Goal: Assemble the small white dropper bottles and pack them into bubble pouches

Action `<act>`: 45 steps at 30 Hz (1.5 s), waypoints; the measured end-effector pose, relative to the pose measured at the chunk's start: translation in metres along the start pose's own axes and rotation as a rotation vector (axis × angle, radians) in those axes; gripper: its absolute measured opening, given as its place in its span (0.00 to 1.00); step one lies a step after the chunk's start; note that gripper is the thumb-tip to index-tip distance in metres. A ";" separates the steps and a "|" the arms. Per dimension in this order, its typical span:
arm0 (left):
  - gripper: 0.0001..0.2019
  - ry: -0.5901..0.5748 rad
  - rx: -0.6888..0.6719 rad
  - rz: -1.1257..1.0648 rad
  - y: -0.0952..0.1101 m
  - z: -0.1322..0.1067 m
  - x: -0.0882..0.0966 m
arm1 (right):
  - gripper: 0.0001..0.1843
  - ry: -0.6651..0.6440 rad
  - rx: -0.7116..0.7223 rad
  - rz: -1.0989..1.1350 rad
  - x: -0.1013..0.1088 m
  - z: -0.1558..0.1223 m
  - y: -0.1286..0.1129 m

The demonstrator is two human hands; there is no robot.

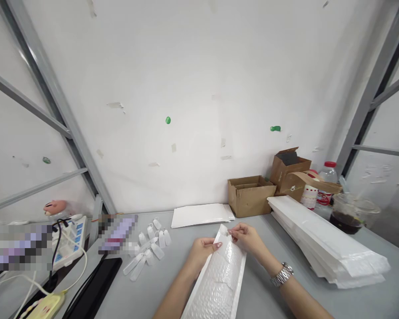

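A long white bubble mailer (219, 283) slants from the table's front edge toward the middle. My left hand (204, 249) grips its left edge near the far end, thumb on top and fingers underneath. At the far end's right corner, my right hand (244, 237) pinches with thumb and forefinger; whether it holds the mailer's edge or a strip there is too small to tell. Left of the mailer lie several small white tags (158, 251) in a loose cluster. A flat stack of white envelopes (201, 215) rests beyond the mailer, against the wall.
On the right lies a tall pile of white mailers (332, 243), near a plastic cup of dark drink (346, 221) and a red-capped bottle (329, 177). Cardboard boxes (251, 199) stand behind. At left are a black power bank (96, 288), cables and a power strip (71, 243).
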State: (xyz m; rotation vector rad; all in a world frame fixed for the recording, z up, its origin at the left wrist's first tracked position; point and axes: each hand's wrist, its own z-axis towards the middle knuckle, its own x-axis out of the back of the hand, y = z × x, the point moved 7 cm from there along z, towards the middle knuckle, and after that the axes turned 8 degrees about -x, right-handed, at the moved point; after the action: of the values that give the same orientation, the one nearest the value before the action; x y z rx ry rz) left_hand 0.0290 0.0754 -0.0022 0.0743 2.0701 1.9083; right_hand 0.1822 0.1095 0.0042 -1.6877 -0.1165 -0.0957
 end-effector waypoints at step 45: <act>0.16 0.183 0.079 -0.139 -0.008 0.007 0.033 | 0.23 -0.328 0.024 0.033 -0.036 -0.019 0.004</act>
State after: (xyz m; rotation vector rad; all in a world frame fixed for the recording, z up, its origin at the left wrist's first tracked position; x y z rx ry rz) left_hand 0.0010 0.0900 -0.0175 -0.2282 2.2043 1.8093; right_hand 0.1473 0.0893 -0.0021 -1.6693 -0.3342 0.2078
